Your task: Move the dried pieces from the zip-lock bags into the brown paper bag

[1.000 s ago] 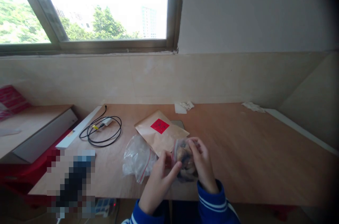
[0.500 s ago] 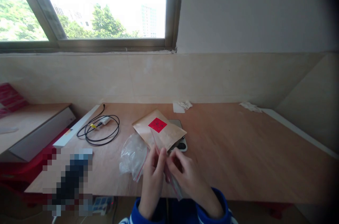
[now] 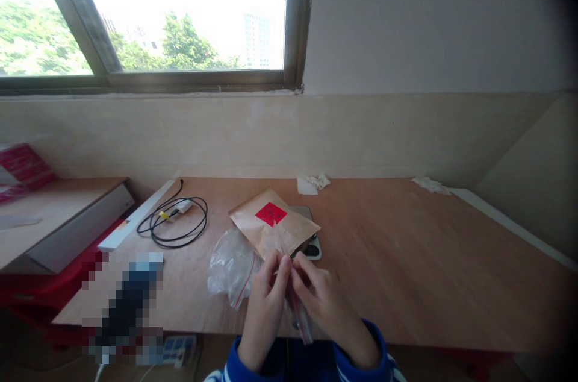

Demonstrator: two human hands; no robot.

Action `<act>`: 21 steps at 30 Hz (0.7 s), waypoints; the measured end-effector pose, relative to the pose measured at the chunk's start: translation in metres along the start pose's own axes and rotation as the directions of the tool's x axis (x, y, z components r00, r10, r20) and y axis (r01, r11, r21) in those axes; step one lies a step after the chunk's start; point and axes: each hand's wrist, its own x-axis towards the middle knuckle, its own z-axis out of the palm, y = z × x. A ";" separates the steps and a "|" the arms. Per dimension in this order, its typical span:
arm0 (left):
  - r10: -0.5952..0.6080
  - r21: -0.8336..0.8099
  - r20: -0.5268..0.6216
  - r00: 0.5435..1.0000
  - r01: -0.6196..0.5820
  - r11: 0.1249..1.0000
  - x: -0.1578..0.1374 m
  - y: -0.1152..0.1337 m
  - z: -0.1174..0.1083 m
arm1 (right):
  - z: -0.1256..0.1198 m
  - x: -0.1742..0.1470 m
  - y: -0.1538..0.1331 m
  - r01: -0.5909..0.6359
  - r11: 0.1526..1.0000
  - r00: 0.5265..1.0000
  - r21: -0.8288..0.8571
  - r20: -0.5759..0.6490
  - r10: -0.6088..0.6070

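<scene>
Near the front edge of the table, my left hand (image 3: pixel 270 285) and my right hand (image 3: pixel 317 288) come together, fingers pinched on a clear zip bag (image 3: pixel 303 323) with a red strip. The bag hangs below my fingers, and a thin clear corner sticks up above them. Whatever may be inside it cannot be made out. Behind my hands lies a brown paper envelope (image 3: pixel 246 212) with a red square label (image 3: pixel 271 212). It rests on a white device (image 3: pixel 316 246), mostly covered. Left of my hands, a second clear zip bag (image 3: pixel 230 264) lies crumpled.
A coiled black cable (image 3: pixel 205 222) and a white adapter (image 3: pixel 184 206) lie on the wooden table (image 3: pixel 406 261) at left. Crumpled tissue (image 3: pixel 319 181) sits by the wall. A pixelated dark object (image 3: pixel 129 297) is at the front left, and a power strip (image 3: pixel 178 349) is below the edge.
My fingers have drawn closer together on the zip bag, and its lower end has swung slightly. The whole view has shifted a little. The envelope and the other bag stay put.
</scene>
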 end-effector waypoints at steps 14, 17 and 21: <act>0.028 0.070 -0.158 0.987 -0.017 0.997 0.005 0.015 -0.042 | -0.027 0.000 0.041 -0.009 0.997 0.888 0.078 -0.458 0.044; -0.062 -0.124 -0.085 0.995 0.051 0.991 0.015 0.003 -0.039 | -0.025 -0.004 0.041 0.036 0.950 0.858 0.310 -0.497 0.130; -0.193 -0.507 -0.092 0.977 0.121 0.853 0.028 -0.021 -0.006 | -0.006 -0.003 0.033 0.084 0.903 0.818 0.421 -0.547 0.179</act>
